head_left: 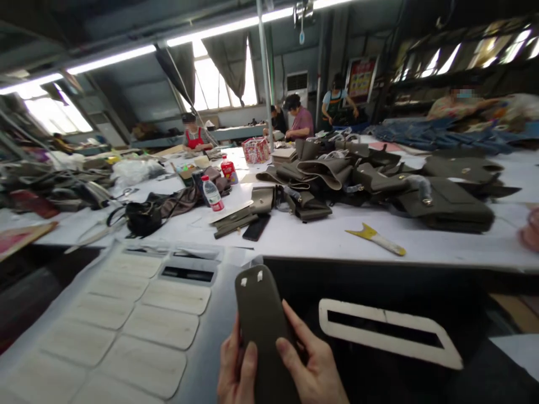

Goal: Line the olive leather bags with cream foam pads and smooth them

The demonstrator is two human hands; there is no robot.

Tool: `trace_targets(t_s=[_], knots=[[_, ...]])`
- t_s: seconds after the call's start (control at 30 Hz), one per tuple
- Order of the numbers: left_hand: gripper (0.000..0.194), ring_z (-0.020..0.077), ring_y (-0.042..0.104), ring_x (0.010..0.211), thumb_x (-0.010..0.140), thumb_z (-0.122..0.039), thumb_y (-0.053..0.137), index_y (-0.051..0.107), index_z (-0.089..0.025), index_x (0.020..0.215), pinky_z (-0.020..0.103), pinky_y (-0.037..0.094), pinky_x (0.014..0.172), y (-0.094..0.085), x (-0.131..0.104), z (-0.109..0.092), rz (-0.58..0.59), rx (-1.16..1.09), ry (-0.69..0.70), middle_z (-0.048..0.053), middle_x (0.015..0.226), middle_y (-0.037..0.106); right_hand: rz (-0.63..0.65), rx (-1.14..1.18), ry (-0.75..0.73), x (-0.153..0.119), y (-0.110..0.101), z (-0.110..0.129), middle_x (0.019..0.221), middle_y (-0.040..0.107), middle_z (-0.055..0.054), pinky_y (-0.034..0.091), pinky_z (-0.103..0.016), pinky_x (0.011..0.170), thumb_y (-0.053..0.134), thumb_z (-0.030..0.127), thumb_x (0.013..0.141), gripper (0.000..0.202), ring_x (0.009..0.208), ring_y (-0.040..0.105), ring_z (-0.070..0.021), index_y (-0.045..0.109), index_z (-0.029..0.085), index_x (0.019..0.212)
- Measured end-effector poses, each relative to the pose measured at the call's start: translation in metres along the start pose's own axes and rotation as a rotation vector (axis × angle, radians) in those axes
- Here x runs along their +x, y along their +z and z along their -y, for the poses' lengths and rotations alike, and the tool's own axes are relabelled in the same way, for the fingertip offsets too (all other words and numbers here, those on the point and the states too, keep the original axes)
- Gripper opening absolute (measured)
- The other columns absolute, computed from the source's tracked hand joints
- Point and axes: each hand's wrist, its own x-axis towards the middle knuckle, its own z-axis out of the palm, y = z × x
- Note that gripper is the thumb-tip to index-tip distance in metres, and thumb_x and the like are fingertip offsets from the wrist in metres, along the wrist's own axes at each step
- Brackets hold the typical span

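Note:
Both my hands hold one olive-brown leather piece with a rounded top and two small white slots near its upper end. My left hand grips its lower left edge, thumb on the face. My right hand grips its lower right edge, thumb pressed on the front. The piece stands upright at the bottom centre, over the gap between a grey sheet and a dark surface.
Several pale rounded panels lie on the grey sheet at left. A white frame template lies at right. The long white table carries olive bags, a yellow scraper, bottles and a phone. People work at the far side.

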Motion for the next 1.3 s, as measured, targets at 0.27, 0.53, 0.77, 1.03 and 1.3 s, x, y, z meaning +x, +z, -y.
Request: trace_targets(t_s=[0.27,0.53,0.77,1.03,1.3], knots=[[0.046,0.0181,0.060,0.104,0.081,-0.052,0.067,0.073,-0.018,0.112,0.020,0.049,0.080,0.023,-0.024,0.015,0.018,-0.028,0.061,0.006,0.116,0.060,-0.085,-0.274,0.052,-0.010,-0.026,0.021,0.124,0.068,-0.012,0.059,-0.032,0.086,0.058,0.048,0.092,0.051,0.108,0.068,-0.0274,0.060,0.020,0.135],[0.040,0.0162,0.062,0.095,0.078,-0.048,0.072,0.075,-0.019,0.105,0.020,0.049,0.077,0.036,-0.035,0.027,0.023,-0.053,0.089,0.006,0.110,0.061,-0.151,-0.190,0.084,-0.019,-0.038,0.005,0.102,0.075,-0.012,0.059,-0.028,0.068,0.056,0.051,0.093,0.045,0.083,0.073,-0.0244,0.068,0.016,0.118],[0.051,0.0168,0.063,0.094,0.080,-0.052,0.070,0.070,-0.020,0.119,0.022,0.050,0.081,0.046,-0.027,0.014,0.131,-0.124,-0.015,0.005,0.102,0.065,-0.215,-0.457,-0.017,-0.007,-0.043,0.009,0.099,0.074,-0.011,0.057,-0.030,0.069,0.050,0.053,0.094,0.046,0.086,0.072,-0.0253,0.060,0.020,0.125],[0.046,0.0159,0.063,0.079,0.071,-0.050,0.078,0.075,-0.016,0.101,0.021,0.050,0.071,0.057,-0.027,0.011,0.034,-0.257,-0.133,0.004,0.084,0.066,-0.220,-0.548,-0.088,-0.005,-0.041,0.015,0.068,0.065,-0.004,0.042,-0.026,0.055,0.035,0.051,0.100,0.039,0.059,0.062,-0.0176,0.056,0.022,0.084],[0.048,0.0170,0.063,0.078,0.068,-0.055,0.078,0.078,-0.015,0.095,0.021,0.050,0.067,0.055,-0.028,0.003,0.091,-0.216,-0.215,0.006,0.080,0.065,-0.258,-0.433,-0.103,-0.008,-0.047,0.007,0.059,0.055,0.001,0.038,-0.023,0.049,0.041,0.050,0.099,0.041,0.050,0.051,-0.0122,0.053,0.022,0.072]])
